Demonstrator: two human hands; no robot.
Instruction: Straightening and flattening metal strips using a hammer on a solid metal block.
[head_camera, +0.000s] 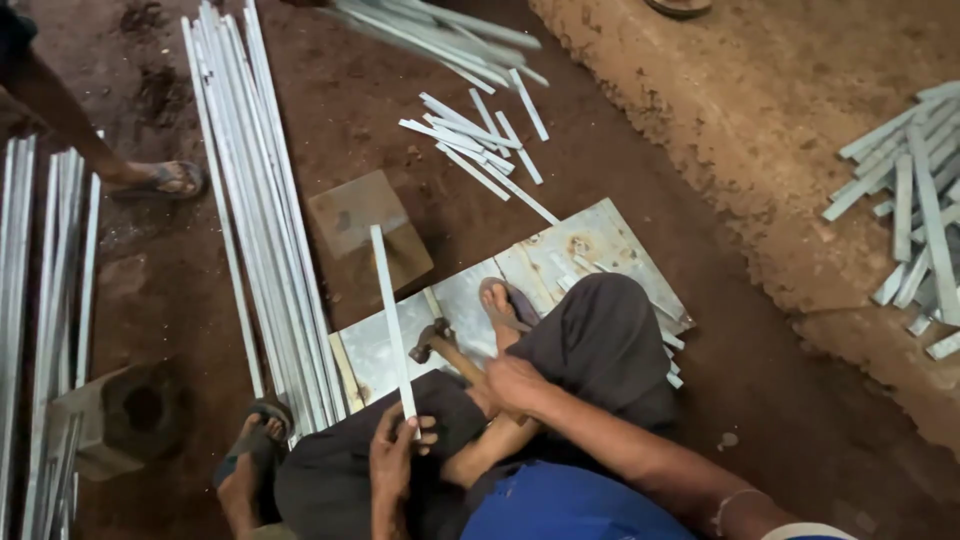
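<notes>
The metal strip (391, 315) runs long and narrow, its far end pointing up and away from the left hand (392, 455), which pinches its near end with curled fingers. The right hand (512, 384), wrist bent inward, is wrapped around the hammer (447, 349) handle, head beside the strip over the steel plate (590, 245).

The right hand (512, 383) covers most of the wooden hammer handle (466, 362). The long grey metal strips (255, 190) are cut off at the top edge. The moving bundle of metal strips (430, 30) is blurred.
</notes>
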